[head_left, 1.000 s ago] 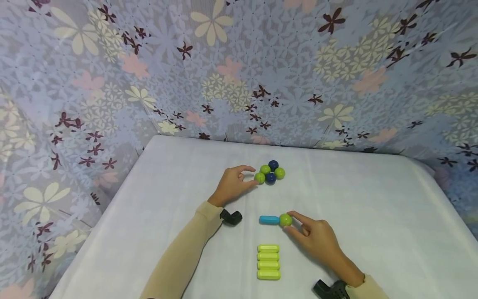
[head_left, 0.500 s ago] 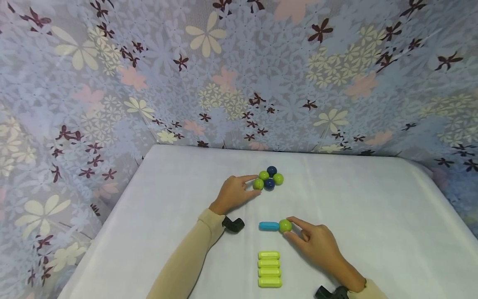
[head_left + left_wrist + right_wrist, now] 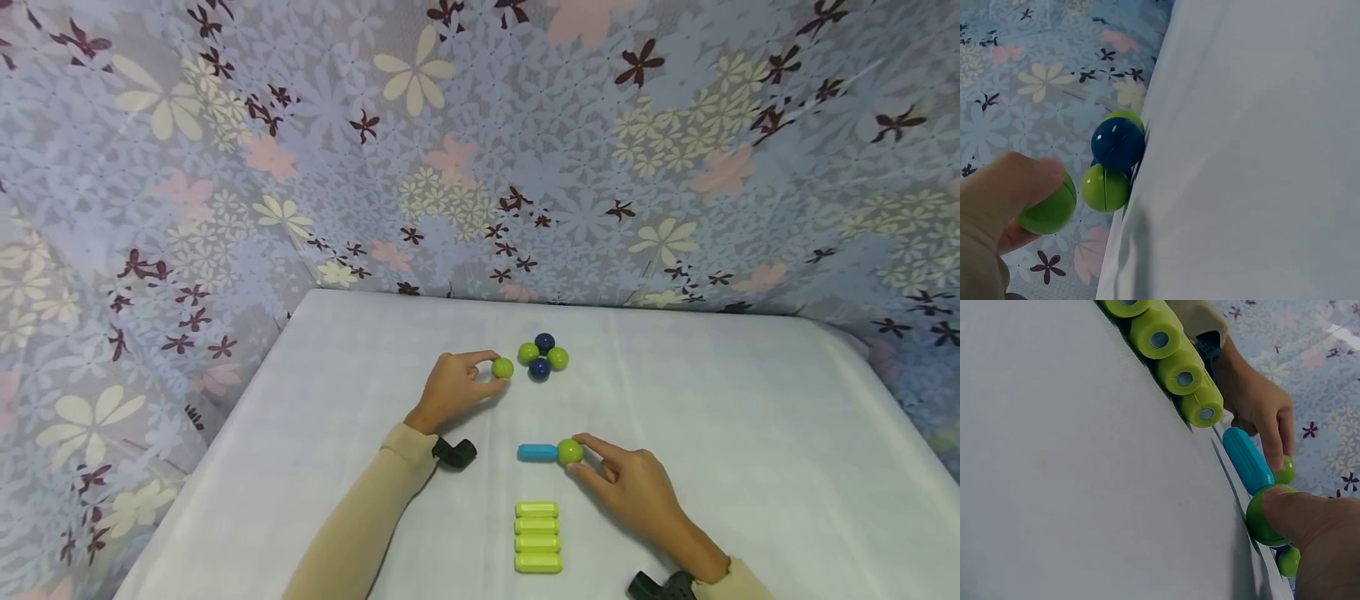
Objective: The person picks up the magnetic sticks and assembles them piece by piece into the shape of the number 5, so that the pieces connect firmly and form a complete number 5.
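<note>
While the left hand (image 3: 448, 392) pinches a green ball (image 3: 502, 367) toward the far edge of the table (image 3: 360, 342), the right hand (image 3: 637, 487) has its fingers clamped on a second ball (image 3: 569, 451) touching a blue rod (image 3: 537, 452). A loose pinch could let either smooth ball roll; a sideways nudge might part the rod.

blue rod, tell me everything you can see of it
The blue rod is short and slightly glossy, plastic by its look, with lengthwise ridges and a rounded free end. In the head view it points sideways over the white cloth, between the ball cluster and the row of yellow-green rods. Its right end meets the green ball that the right hand pinches; whether it is slightly lifted is unclear.
</note>
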The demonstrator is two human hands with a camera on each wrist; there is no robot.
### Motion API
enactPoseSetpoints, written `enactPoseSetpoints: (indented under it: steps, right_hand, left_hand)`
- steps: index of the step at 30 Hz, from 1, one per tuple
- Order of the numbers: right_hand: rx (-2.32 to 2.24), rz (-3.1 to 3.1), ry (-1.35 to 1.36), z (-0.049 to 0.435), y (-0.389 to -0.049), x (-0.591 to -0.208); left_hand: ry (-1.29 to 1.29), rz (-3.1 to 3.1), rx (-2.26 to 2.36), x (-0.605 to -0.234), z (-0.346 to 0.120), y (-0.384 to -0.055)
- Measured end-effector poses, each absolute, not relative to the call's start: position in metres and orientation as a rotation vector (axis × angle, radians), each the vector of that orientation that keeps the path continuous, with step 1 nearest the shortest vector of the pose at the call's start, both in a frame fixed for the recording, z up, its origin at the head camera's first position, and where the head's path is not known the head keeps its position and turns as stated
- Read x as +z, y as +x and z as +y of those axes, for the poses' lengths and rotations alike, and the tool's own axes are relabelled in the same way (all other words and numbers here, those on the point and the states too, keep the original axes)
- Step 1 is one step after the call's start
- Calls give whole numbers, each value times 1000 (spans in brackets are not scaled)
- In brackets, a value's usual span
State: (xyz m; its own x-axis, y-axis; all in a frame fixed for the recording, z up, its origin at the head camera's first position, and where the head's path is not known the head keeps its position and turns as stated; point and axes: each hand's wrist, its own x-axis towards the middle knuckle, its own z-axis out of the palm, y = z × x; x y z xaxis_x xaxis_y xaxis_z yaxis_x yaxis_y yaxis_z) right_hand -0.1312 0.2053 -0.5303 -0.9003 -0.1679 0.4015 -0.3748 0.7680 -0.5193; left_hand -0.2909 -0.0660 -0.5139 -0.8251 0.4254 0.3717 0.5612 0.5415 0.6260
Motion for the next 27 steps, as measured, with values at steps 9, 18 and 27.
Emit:
enactPoseSetpoints:
  steps: [9, 18, 27]
  right_hand:
    - [853, -2629, 407, 210, -133, -526]
    - [845, -2665, 359, 207, -129, -532]
    - [850, -2659, 366, 201, -130, -532]
  left_hand:
    - [-945, -2676, -1227, -515, -79, -258]
    - [-1198, -2754, -1168, -519, -89, -219]
    - [-1224, -2717, -1168, -521, -95, -213]
